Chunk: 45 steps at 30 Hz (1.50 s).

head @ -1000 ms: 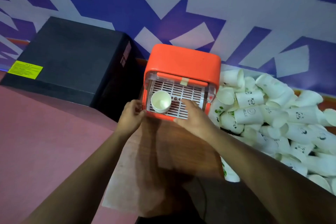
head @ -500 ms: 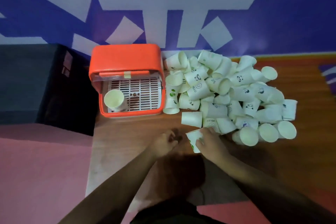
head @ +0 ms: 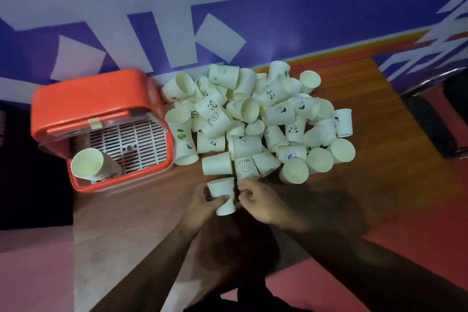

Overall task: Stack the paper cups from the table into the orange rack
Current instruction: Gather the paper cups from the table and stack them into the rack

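Note:
The orange rack (head: 88, 99) stands at the table's left end, its lid open over a white slatted floor (head: 131, 144). A stack of nested paper cups (head: 87, 163) leans in its front-left corner. To its right lies a big loose pile of white paper cups (head: 266, 119), most of them tipped over. In front of the pile, my left hand (head: 202, 206) grips a single paper cup (head: 222, 196), mouth pointing away from me. My right hand (head: 258, 201) is just right of that cup with curled, parted fingers and holds nothing.
The wooden table (head: 379, 164) has bare surface right of the pile and in front of the rack. A dark box (head: 27, 164) sits left of the rack. A black chair with a metal frame (head: 435, 119) stands at the right. A blue-and-white wall is behind.
Both hands left the rack's front and came to the near edge of the pile. The right hand picked up a cup there, and the left hand now holds it. The view shifted right.

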{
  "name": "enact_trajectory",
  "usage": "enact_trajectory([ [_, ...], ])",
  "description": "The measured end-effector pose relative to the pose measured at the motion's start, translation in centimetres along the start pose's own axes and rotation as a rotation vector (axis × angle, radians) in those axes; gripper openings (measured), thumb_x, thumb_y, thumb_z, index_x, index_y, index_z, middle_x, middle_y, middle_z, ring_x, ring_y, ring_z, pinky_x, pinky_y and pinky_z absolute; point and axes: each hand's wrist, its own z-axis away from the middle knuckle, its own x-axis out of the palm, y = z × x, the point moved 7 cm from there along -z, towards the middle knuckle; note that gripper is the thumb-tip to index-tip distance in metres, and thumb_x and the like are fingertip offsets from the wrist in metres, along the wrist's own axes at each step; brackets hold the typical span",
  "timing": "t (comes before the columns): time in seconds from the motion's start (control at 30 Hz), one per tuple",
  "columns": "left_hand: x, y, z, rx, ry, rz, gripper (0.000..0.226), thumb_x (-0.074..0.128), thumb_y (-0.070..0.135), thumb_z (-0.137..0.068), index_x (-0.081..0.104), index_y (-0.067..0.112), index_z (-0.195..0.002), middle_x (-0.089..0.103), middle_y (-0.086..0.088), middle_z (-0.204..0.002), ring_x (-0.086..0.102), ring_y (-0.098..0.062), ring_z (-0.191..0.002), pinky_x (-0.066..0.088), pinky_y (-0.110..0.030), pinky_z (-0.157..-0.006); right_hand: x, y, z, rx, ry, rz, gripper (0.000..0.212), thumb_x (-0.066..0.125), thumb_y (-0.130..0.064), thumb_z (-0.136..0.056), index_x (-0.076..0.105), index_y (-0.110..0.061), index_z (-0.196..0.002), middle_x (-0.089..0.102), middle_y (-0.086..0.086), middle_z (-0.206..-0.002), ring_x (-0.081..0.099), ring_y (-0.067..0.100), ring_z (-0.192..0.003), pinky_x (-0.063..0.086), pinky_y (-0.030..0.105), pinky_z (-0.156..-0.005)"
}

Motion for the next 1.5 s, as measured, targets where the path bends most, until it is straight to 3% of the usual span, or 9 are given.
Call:
enact_trajectory([
  [0.2, 2.4, 3.6, -0.2, 0.080, -0.024, -0.002, 0.091, 0.090, 0.059, -0.049, 0.051, 0.022, -0.123, 0.068, -0.002, -0.120, 0.068, -0.017, -0.109, 0.057, -0.043, -0.093, -10.9, 4.1, 1.3, -0.100, 0.517, 0.455, 0.034, 0.074, -0.027, -0.076, 0.065, -0.006, -0.101, 0.058, 0.010, -0.101, 0.058, 0.029, -0.096, 0.053, 0.041, -0.082],
  [0.33, 3.8, 4.9, -1.5, 0.099, -0.044, -0.047, 0.095, 0.089, 0.070, -0.045, 0.052, 0.027, -0.121, 0.070, 0.001, -0.120, 0.068, -0.016, -0.111, 0.054, -0.049, -0.097, -11.4, 7.2, 0.7, -0.013, 0.410, 0.702, 0.033, 0.079, -0.038, -0.069, 0.071, -0.010, -0.085, 0.057, 0.010, -0.095, 0.057, 0.027, -0.085, 0.054, 0.035, -0.074],
  [0.5, 5.1, 6.0, -2.0, 0.120, -0.056, -0.055, 0.087, 0.089, 0.066, -0.050, 0.054, 0.027, -0.119, 0.070, -0.001, -0.119, 0.068, -0.017, -0.109, 0.055, -0.049, -0.096, -10.4, 7.8, 0.5, -0.057, 0.381, 0.781, 0.022, 0.086, -0.021, -0.045, 0.066, -0.022, -0.054, 0.055, 0.003, -0.079, 0.056, 0.021, -0.070, 0.051, 0.024, -0.062],
  [0.67, 4.5, 7.5, -1.2, 0.176, -0.045, -0.029, 0.079, 0.085, 0.054, -0.055, 0.051, 0.037, -0.124, 0.066, -0.001, -0.122, 0.067, -0.018, -0.109, 0.058, -0.041, -0.090, -11.3, 4.7, 2.6, -0.234, 0.393, 0.569, 0.016, 0.067, -0.030, -0.074, 0.063, -0.016, -0.068, 0.050, 0.005, -0.095, 0.050, 0.024, -0.087, 0.049, 0.032, -0.078],
  [0.8, 2.2, 9.0, 0.0, 0.250, -0.060, -0.013, 0.086, 0.087, 0.047, -0.059, 0.044, 0.051, -0.134, 0.061, 0.003, -0.129, 0.065, -0.014, -0.112, 0.057, -0.037, -0.093, -13.0, 1.3, 2.8, -0.262, 0.406, 0.355, 0.024, 0.064, -0.036, -0.084, 0.061, -0.018, -0.068, 0.047, 0.009, -0.131, 0.051, 0.026, -0.114, 0.045, 0.033, -0.095],
  [1.0, -5.3, 12.1, 3.0, 0.363, 0.070, 0.009, 0.078, 0.086, 0.035, -0.067, 0.045, 0.053, -0.131, 0.061, 0.007, -0.132, 0.062, -0.013, -0.117, 0.053, -0.038, -0.099, -11.8, -7.4, -1.4, -0.286, 0.299, 0.196, 0.024, 0.067, -0.027, -0.091, 0.065, -0.006, -0.079, 0.034, 0.008, -0.151, 0.029, 0.014, -0.143, 0.027, 0.017, -0.097],
  [1.13, -12.6, 12.4, 5.7, 0.414, 0.243, 0.000, 0.070, 0.085, 0.030, -0.067, 0.048, 0.047, -0.124, 0.063, 0.007, -0.126, 0.061, -0.011, -0.116, 0.053, -0.031, -0.092, -8.1, -14.4, -4.3, -0.336, 0.207, 0.122, 0.016, 0.070, -0.031, -0.087, 0.070, -0.016, -0.093, 0.044, 0.001, -0.146, 0.037, 0.013, -0.139, 0.028, 0.019, -0.099],
  [1.23, -18.7, 11.5, 7.7, 0.429, 0.402, -0.019, 0.072, 0.086, 0.032, -0.062, 0.046, 0.045, -0.121, 0.060, 0.004, -0.126, 0.062, -0.017, -0.116, 0.053, -0.036, -0.095, -5.0, -20.0, -5.4, -0.428, 0.161, 0.091, 0.034, 0.073, -0.036, -0.083, 0.062, -0.026, -0.113, 0.054, -0.011, -0.126, 0.051, 0.005, -0.119, 0.038, 0.020, -0.100],
  [1.5, -30.1, 9.7, 10.9, 0.462, 0.657, -0.113, 0.074, 0.084, 0.006, -0.077, 0.043, 0.024, -0.135, 0.056, 0.014, -0.125, 0.055, 0.013, -0.110, 0.043, -0.003, -0.084, 3.1, -28.8, -7.5, -0.496, 0.043, 0.083, 0.069, 0.077, -0.035, -0.079, 0.039, -0.031, -0.135, 0.047, -0.011, -0.133, 0.046, 0.008, -0.120, 0.035, 0.021, -0.093],
])
